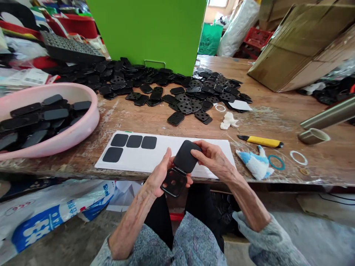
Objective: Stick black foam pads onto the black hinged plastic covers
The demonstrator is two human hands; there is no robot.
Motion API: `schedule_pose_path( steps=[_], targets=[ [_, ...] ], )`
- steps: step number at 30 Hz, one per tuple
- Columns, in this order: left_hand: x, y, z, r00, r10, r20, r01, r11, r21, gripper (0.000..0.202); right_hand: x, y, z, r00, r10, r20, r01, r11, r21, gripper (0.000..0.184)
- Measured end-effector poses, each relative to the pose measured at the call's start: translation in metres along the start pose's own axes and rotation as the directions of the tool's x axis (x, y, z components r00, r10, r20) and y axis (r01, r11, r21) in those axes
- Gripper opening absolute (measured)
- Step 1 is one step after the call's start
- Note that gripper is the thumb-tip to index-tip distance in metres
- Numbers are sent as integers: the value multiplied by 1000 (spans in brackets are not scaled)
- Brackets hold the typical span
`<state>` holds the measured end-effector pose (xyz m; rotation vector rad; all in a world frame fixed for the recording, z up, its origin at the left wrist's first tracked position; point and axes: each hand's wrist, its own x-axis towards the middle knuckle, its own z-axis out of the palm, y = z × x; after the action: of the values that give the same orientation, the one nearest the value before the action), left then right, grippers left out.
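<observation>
**Held piece.** A black square rubber pad (186,157) is being held above the front edge of a wooden workbench (124,120), with a perforated black square piece (174,183) joined to its lower edge. The left hand (161,173) is gripping the perforated black square piece from below, its fingers curled beneath and its thumb raised against the side. The right hand (213,160) is reaching across from the other side, its fingers closed over the upper edge of the black square rubber pad. Both forearms are angling inward from grey knit sleeves (267,236), wrists bent.

**Bench.** Just behind the hands, four black square pads (134,141) are lying on a white sheet (194,147). Farther back, a pile of perforated black pieces (191,103) is spreading across the wood, and a pink plastic basin (85,127) is holding more black pieces at left. To the right, a yellow utility knife (259,141) is lying beside a blue-and-white cloth scrap (253,164).
</observation>
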<state>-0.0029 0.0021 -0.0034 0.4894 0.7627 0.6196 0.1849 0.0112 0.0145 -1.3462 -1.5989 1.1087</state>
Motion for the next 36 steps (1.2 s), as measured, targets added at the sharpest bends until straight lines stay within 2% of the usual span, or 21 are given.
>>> schedule_pose_path(
  steps=[2,4,6,7,8,10,11,12,14,15,17,19,22,25,27,28,29,31,33,34,36],
  targets=[
    [-7,1,-5,997,58,44,-59,998,26,50,-5,-1,13,997,83,9,-83,977,199,30],
    [-17,2,-12,991,113,65,-120,987,105,38,-6,4,14,984,166,-63,-137,935,329,32],
    [-29,4,-21,979,201,-23,-189,948,256,32,-3,12,9,961,228,-156,-142,892,430,36],
    [-34,5,-26,955,279,-106,-224,905,361,32,0,17,4,944,251,-215,-125,873,471,38],
    [-39,5,-32,902,388,-187,-256,833,491,32,4,22,0,924,269,-274,-100,858,504,39],
    [-47,4,-46,729,645,-230,-249,562,789,30,12,31,-7,878,293,-378,-52,844,534,42],
    [-50,2,-53,645,744,-172,-193,377,906,29,16,35,-10,858,303,-415,-40,844,534,43],
    [-51,-1,-60,588,805,-77,-123,183,975,29,19,39,-11,839,313,-445,-35,848,529,44],
    [-51,-10,-73,548,829,112,8,-139,990,33,23,44,-13,815,322,-483,-35,858,513,45],
    [-50,-14,-78,545,819,180,55,-249,967,36,23,45,-14,811,319,-491,-33,863,505,45],
    [-46,-22,-86,539,798,269,113,-385,916,39,23,46,-13,820,301,-486,-30,872,489,43],
    [-43,-26,-90,519,794,315,148,-447,882,39,22,45,-12,835,277,-476,-26,883,468,41],
    [-40,-27,-91,501,798,334,173,-470,865,37,21,41,-7,844,232,-484,2,900,435,38],
    [-44,-27,-87,493,797,350,141,-470,871,37,19,38,-4,825,154,-544,83,918,387,36],
    [-49,-23,-87,464,825,322,112,-416,902,34,16,39,-4,788,-2,-616,123,980,154,30],
    [-52,-19,-89,431,860,274,129,-360,924,33,14,41,-5,770,-129,-625,123,991,-53,26],
    [-56,-14,-92,384,902,198,178,-283,943,33,11,43,-7,772,-268,-577,122,953,-279,23],
    [-65,1,-104,257,966,-3,338,-87,937,36,5,48,-8,801,-487,-348,185,754,-630,23],
    [-75,17,-121,172,969,-179,458,82,885,38,-1,48,-4,806,-582,-109,281,537,-796,26],
    [-79,24,-129,166,955,-245,464,144,874,36,-4,45,1,799,-600,-43,303,462,-833,27],
    [-86,34,-144,207,921,-330,384,234,893,27,-8,37,20,789,-615,4,324,410,-853,28]
  ],
)
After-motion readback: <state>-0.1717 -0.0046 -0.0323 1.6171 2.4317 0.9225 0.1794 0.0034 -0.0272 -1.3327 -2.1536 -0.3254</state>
